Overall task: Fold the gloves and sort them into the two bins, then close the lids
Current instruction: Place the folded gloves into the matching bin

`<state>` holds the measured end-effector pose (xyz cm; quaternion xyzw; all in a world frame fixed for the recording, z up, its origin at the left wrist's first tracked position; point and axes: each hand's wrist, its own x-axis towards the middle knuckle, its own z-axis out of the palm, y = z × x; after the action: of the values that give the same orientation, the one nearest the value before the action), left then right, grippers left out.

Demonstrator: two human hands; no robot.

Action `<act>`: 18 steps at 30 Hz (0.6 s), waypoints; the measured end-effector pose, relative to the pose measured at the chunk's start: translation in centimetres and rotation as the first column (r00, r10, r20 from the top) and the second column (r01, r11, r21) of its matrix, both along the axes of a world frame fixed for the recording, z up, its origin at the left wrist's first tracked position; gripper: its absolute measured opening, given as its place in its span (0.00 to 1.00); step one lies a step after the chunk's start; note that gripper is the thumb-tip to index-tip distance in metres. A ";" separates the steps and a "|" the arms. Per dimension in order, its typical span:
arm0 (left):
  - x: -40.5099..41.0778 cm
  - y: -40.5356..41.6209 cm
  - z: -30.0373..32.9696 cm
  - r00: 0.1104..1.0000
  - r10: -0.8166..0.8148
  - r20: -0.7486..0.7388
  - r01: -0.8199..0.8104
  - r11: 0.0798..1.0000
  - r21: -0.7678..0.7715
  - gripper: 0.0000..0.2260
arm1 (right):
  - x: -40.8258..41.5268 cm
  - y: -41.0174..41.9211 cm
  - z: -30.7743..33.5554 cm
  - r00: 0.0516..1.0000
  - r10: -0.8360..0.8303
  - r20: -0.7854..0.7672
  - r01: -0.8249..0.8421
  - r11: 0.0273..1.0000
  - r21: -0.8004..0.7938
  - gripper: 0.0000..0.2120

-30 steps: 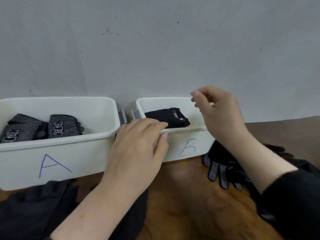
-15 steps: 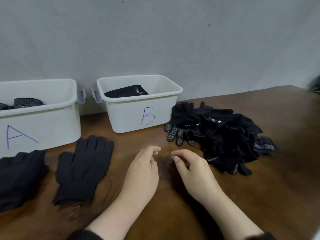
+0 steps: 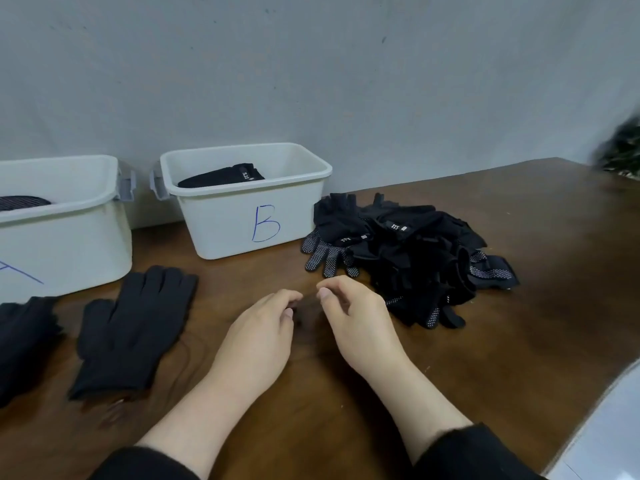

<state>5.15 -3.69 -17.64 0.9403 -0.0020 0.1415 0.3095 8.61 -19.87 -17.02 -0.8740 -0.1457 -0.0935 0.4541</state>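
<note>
Two white bins stand against the wall. Bin A [image 3: 65, 244] at the left holds a dotted folded glove [image 3: 20, 202]. Bin B [image 3: 221, 220] holds a plain black folded glove [image 3: 221, 176]. A pile of black gloves [image 3: 415, 258], some with white grip dots, lies right of bin B. A flat black glove [image 3: 131, 327] rests in front of the bins, another black glove [image 3: 20, 337] at the left edge. My left hand [image 3: 259, 337] and my right hand [image 3: 360, 327] rest on the table side by side, fingers loosely curled, holding nothing.
The brown wooden table [image 3: 519, 341] runs to a curved edge at the lower right. A grey wall [image 3: 311, 81] stands directly behind the bins. Grey latches [image 3: 156, 185] sit between the bins. Something dark and blurred [image 3: 620, 147] shows at the far right.
Both hands drew back from bin B's rim to the table in front of me. The view pulled back and shifted right, showing the glove pile and the flat gloves.
</note>
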 end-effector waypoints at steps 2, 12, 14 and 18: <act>0.1 0.0 0.1 1.000 0.006 0.028 -0.005 1.000 -0.013 0.13 | 0.4 -0.2 0.5 0.997 -0.016 0.079 0.016 1.000 -0.003 0.07; 0.3 1.4 1.2 0.994 0.017 0.107 -0.018 1.000 0.009 0.14 | 12.2 -1.1 6.5 0.944 -0.209 0.257 0.322 0.755 -0.571 0.11; 0.3 1.5 1.3 0.994 0.011 0.109 -0.010 1.000 -0.008 0.14 | 13.5 -0.6 6.5 0.938 -0.224 0.265 0.346 0.681 -0.646 0.10; 0.5 1.8 1.1 0.987 -0.008 0.162 0.013 1.000 -0.026 0.14 | 14.6 -0.4 5.9 0.932 -0.263 0.250 0.362 0.619 -0.697 0.09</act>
<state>5.62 -1.90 -16.52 0.9215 -0.0302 0.2156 0.3216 23.18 -20.23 -11.11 -0.9858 -0.0439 -0.1585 0.0326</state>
